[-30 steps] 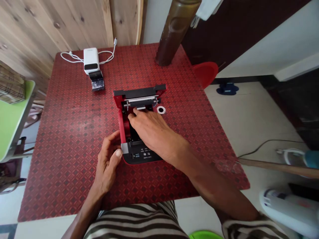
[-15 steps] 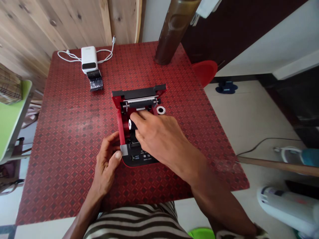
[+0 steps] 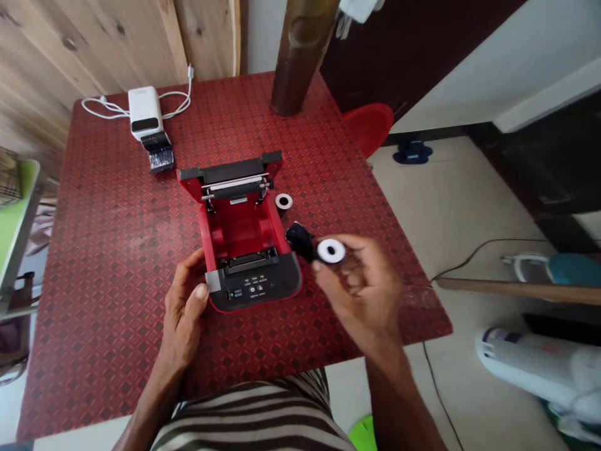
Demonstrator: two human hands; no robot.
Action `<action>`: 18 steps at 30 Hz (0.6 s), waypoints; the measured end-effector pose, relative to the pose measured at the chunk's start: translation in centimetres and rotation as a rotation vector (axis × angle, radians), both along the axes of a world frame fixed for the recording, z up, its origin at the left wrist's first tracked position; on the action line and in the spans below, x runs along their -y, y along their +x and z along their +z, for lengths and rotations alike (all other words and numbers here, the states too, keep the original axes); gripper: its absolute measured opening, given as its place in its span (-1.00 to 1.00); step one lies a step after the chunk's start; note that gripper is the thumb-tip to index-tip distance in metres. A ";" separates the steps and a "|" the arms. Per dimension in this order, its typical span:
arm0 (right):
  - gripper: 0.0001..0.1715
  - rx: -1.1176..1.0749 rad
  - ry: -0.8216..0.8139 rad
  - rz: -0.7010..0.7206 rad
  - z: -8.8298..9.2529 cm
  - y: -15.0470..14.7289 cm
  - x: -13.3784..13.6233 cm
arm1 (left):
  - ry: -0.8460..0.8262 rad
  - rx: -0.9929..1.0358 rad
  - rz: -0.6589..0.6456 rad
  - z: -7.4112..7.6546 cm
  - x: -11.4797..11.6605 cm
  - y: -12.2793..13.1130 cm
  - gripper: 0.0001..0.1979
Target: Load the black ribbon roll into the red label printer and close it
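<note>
A red and black label printer (image 3: 253, 275) sits on the table with its lid (image 3: 232, 174) raised and its red roll bay bare inside. My left hand (image 3: 185, 307) grips the printer's front left corner, thumb at the front and fingers along the side. To the right of the printer, my right hand (image 3: 364, 279) pinches a label roll (image 3: 331, 251) with a white ring-shaped end; a loose dark strip (image 3: 299, 239) trails from it toward the printer. A second roll (image 3: 283, 202) with a white end stands by the printer's right rear side.
A small white device (image 3: 144, 113) with a black strip coming out and a white cable lies at the back left of the patterned red table (image 3: 117, 238). A brown pillar-like cylinder (image 3: 295, 62) stands at the back edge. A red stool (image 3: 373, 128) is beyond the right edge.
My right hand has lifted the label roll out of the printer and carried it to the right. My left hand stays on the printer's corner. The view has shifted slightly.
</note>
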State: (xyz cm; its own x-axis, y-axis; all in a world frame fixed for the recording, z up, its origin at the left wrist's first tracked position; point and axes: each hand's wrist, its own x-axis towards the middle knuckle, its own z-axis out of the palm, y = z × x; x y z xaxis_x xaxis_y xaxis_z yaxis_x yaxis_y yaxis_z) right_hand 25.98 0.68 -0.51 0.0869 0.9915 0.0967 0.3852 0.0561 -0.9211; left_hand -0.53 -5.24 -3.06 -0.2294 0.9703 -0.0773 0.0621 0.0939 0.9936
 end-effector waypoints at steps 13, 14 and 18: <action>-0.75 0.137 -0.065 0.208 -2.6 -0.5 1.8 | 0.004 -0.036 0.020 -0.2 0.0 -0.2 -0.40; -0.74 0.149 -0.063 0.210 -2.6 -0.5 1.8 | 0.006 -0.030 0.019 -0.2 0.0 -0.1 -0.39; -0.68 0.182 -0.058 0.249 -2.6 0.1 2.0 | 0.012 -0.015 0.023 -0.3 0.1 -0.1 -0.41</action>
